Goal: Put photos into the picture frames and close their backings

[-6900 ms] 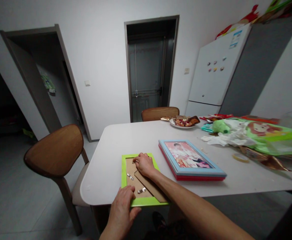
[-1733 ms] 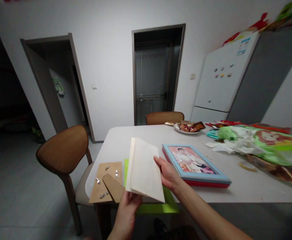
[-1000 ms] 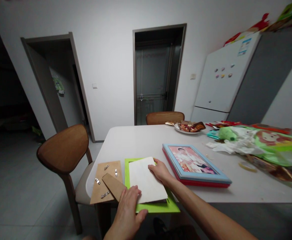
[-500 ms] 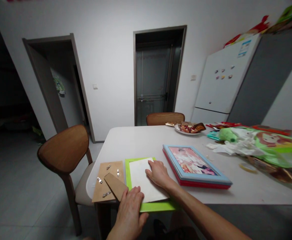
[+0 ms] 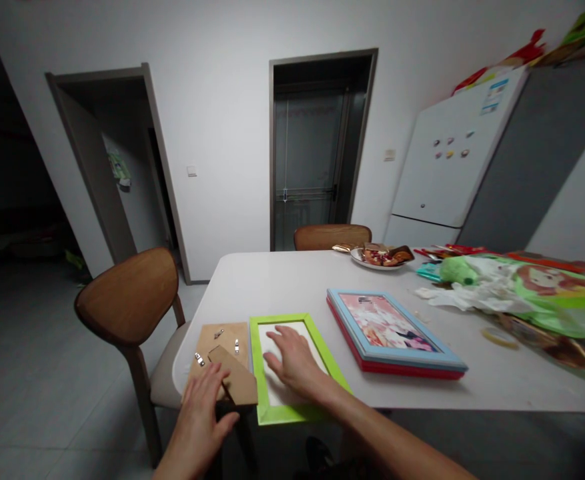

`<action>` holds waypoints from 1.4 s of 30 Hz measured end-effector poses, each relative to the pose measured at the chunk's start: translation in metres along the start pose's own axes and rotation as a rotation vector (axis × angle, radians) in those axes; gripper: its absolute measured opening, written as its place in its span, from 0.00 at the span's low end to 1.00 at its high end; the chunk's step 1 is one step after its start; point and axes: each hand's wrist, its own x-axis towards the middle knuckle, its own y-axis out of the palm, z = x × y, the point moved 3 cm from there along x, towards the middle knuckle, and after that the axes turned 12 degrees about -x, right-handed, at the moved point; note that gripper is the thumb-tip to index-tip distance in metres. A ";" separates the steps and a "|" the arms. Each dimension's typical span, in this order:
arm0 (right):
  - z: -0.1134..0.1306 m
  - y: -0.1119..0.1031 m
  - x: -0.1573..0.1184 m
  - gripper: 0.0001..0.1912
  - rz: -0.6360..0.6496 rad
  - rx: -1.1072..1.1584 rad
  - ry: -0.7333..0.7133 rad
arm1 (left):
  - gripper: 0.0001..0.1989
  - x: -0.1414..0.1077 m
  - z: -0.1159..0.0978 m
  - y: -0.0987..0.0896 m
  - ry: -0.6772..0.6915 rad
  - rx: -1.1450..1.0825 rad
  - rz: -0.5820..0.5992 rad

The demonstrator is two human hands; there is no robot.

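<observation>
A lime-green picture frame (image 5: 258, 373) lies at the table's front edge with a white sheet (image 5: 275, 383) inside its opening. My right hand (image 5: 295, 363) is over the sheet, fingers spread, holding nothing; whether the fingertips touch it I cannot tell. To the left lies a brown backing board (image 5: 203, 337) with metal clips and a brown stand leg (image 5: 237, 380). My left hand (image 5: 202, 403) rests over the front part of this board, fingers outstretched and thumb apart, covering its lower clip.
Right of the green frame sits a stack with a blue picture frame (image 5: 341, 310) over red ones (image 5: 397, 372). Farther back are a plate of food (image 5: 379, 257), a tape roll (image 5: 499, 337) and green plastic packaging (image 5: 557, 293). A wooden chair (image 5: 127, 297) stands at the left.
The white sheet now sits within the green frame's opening rather than overlapping its border. My left hand has moved left onto the backing board; my right hand has shifted slightly left.
</observation>
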 end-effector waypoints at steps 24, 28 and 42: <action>-0.034 -0.052 -0.056 0.17 0.118 0.149 -0.081 | 0.14 0.019 -0.071 0.035 0.259 -0.031 -0.016; -0.046 -0.039 -0.057 0.17 0.142 0.124 -0.085 | 0.09 0.024 -0.074 0.046 0.188 -0.037 0.058; -0.049 -0.017 -0.046 0.18 0.071 0.037 -0.155 | 0.15 0.014 -0.065 0.045 0.166 -0.044 0.086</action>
